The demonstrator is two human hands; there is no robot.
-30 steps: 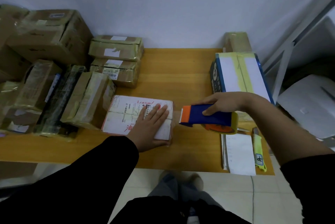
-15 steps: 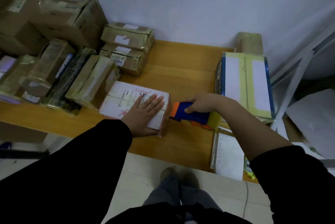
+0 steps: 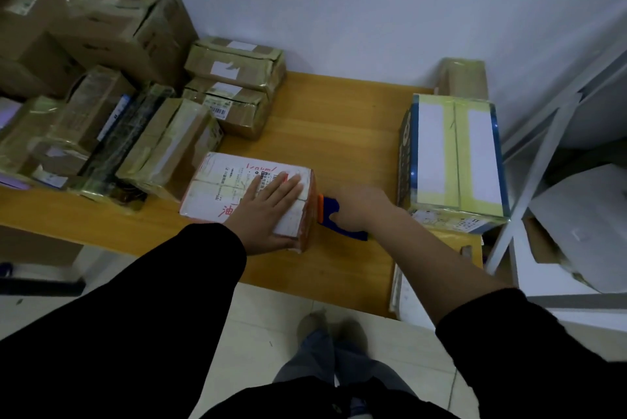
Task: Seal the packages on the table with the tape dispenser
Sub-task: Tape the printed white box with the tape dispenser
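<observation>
- Two hands are at work: your left hand [image 3: 271,206] lies flat, fingers straight, pressing down on the top of the white package [image 3: 217,188], which sits on the surface [image 3: 339,133] towards its six o'clock edge.
- Your right hand [image 3: 359,208] is wrapped round the handle of the tape dispenser [image 3: 330,215]. Its orange mouth touches the package's side face at three o'clock.
- Pushing the dispenser hard against that face could slide the package towards nine o'clock, into the pile of taped packages [image 3: 135,133] just beside it. Only your flat palm holds it.
- Whether the tape end has stuck cannot be seen. If the mouth meets the side at a slant, the strip will likely lift or wrinkle as you pull over the top.
- Your left fingertips lie close to the three o'clock edge, probably in the strip's path. Tape or the cutting edge could catch them unless you shift that hand.
- At three o'clock of your right wrist, the blue-and-yellow box [image 3: 454,161] stands near, so a wide swing of the arm may knock it.
</observation>
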